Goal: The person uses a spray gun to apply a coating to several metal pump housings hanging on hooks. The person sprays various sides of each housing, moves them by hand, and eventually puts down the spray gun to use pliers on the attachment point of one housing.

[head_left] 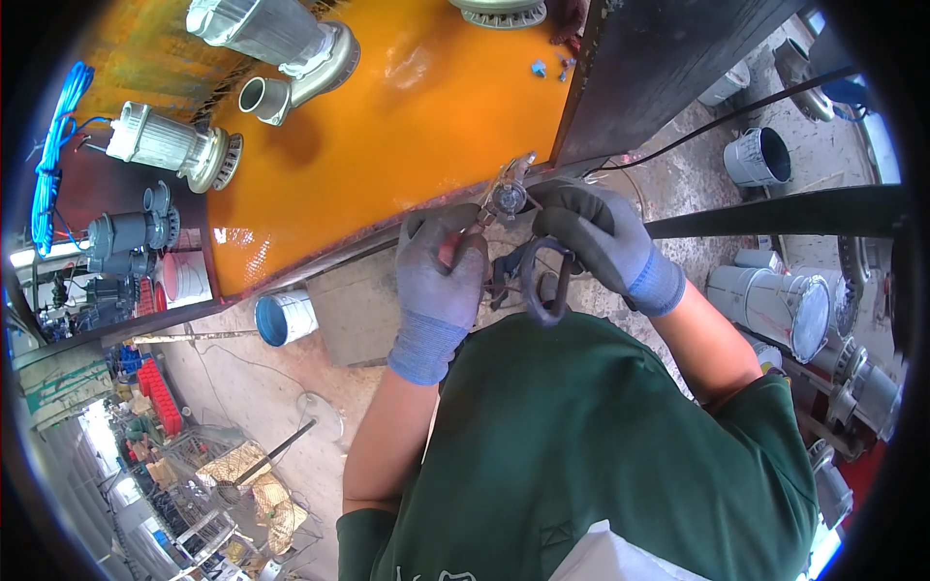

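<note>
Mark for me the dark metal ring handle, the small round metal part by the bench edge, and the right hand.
dark metal ring handle (544, 287), head view, on its left bar.
small round metal part (508, 199), head view, on its face.
right hand (593, 232), head view, on the glove's back.

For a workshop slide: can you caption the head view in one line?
Gloved left hand and right hand grip a small metal part at the orange table edge.

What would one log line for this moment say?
left hand: grips red-handled tool | right hand: holds small metal part | dark metal loop: between hands | place: orange table edge
</note>
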### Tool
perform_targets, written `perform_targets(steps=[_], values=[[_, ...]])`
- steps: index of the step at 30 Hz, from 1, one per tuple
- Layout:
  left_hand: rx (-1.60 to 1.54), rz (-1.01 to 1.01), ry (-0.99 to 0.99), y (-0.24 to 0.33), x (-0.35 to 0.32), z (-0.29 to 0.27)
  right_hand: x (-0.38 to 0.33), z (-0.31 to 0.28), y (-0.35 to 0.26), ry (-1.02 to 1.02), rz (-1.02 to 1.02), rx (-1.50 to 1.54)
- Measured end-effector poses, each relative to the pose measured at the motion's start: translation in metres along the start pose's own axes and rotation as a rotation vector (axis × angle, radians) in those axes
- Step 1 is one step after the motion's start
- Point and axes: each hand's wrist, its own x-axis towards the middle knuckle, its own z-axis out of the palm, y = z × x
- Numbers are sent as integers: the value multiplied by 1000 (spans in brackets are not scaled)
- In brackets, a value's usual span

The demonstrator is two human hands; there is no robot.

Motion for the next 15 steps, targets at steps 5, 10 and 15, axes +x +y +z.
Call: perform_targets(steps=[5, 10, 15], values=[[-28, -132, 13, 12, -2, 2, 3, 2, -7, -29, -127, -193], [18, -82, 19, 4, -3, 4, 2, 1, -9, -35, -58, -186], [104, -80, -29, 3, -3, 0, -3, 5, -12, -58, 137, -52]])
